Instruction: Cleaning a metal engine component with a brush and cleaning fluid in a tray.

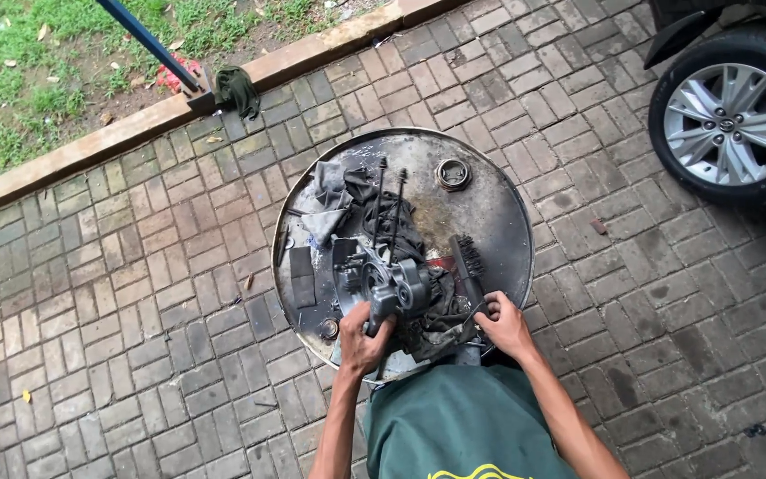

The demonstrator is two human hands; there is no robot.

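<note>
While I stand over the round metal drum top (498,208) at frame centre, my left hand (363,341) is closed around the lower edge of the engine casing (386,282), fingers wrapped, thumb side up. My guess: that grip keeps the casing from rocking on the rags. My right hand (504,325) is curled around the handle end of a dark brush (466,266), lower right of the drum; the bristled head points up-frame, just beside the casing.

Casing sits lower centre of the drum, on a pile of dark rags (361,200) that looks like padding against the metal. 2 long studs (386,208) stick out of it toward the top of frame.

Other bits:
- ring-shaped metal part (452,174), upper middle of the drum, well apart from the casing
- flat dark rectangular piece (301,276), left side of the drum
- small round part (328,328), lower left rim, near my left hand

Labels: only a red patch (437,260) on the drum surface between casing and brush, mostly covered, too small to tell what it is. No packages visible.

Surroundings: brick paving (135,293) all round, car wheel (729,111) upper right, grass (37,71) upper left behind a curb, blue pole (148,42) with a dark cloth (238,89) at its base.
</note>
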